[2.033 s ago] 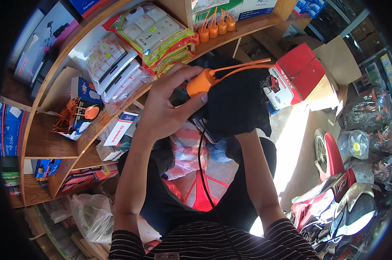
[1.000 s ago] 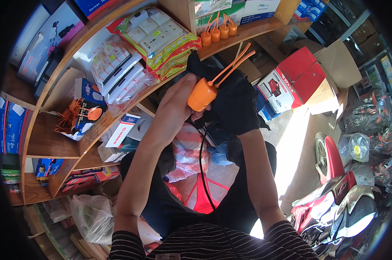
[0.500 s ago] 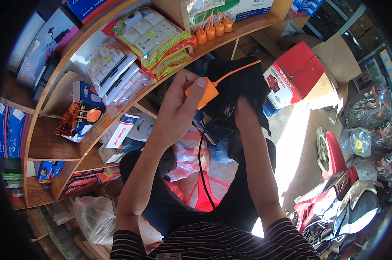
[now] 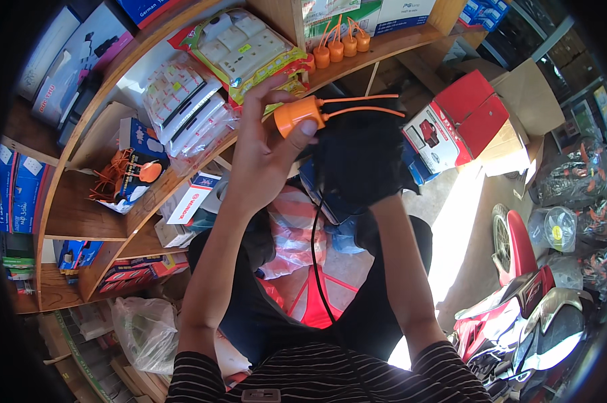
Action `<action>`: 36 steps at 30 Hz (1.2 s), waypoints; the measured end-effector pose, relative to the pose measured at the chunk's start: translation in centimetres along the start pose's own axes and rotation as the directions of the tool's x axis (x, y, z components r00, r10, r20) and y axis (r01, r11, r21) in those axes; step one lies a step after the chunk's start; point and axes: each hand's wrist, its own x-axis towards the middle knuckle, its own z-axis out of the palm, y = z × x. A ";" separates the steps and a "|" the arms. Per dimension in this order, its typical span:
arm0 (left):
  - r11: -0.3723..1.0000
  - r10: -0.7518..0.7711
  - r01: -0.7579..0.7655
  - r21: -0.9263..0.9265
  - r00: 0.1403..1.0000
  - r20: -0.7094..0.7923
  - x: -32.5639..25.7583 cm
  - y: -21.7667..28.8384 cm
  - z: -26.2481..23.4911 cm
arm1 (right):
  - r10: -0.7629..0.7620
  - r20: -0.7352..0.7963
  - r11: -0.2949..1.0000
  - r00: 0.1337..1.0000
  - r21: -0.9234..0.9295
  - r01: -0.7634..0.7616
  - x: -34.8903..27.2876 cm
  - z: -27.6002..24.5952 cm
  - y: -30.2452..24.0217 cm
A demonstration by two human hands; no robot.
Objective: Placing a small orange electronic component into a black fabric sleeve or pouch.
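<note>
My left hand [image 4: 266, 161] is raised in front of the shelf, its thumb and fingers closed around an orange lamp socket [image 4: 295, 117]. Two orange wires [image 4: 367, 109] stick out of the socket to the right, across a black cloth [image 4: 357, 151]. That cloth hangs over my right hand [image 4: 386, 207]; only the wrist end shows below it, and the fingers are hidden. Several similar orange sockets [image 4: 337, 49] stand in a row on the shelf edge ahead.
A curved wooden shelf [image 4: 162, 185] holds packaged switch plates [image 4: 246, 47], boxes and more orange wired pieces [image 4: 125, 176]. A red and white carton [image 4: 461, 117] stands at right, with a red motorbike [image 4: 511, 302] nearer. A black cable [image 4: 315, 252] hangs between my knees.
The socket has turned in my left hand, so both wires now show. The black cloth has spread over my right hand and covers more of it.
</note>
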 end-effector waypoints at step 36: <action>0.904 -0.211 0.326 -0.276 0.902 0.376 0.1 0.7 -2.3 | -0.043 -0.088 0.987 0.995 0.150 0.056 -0.6 0.9 1.7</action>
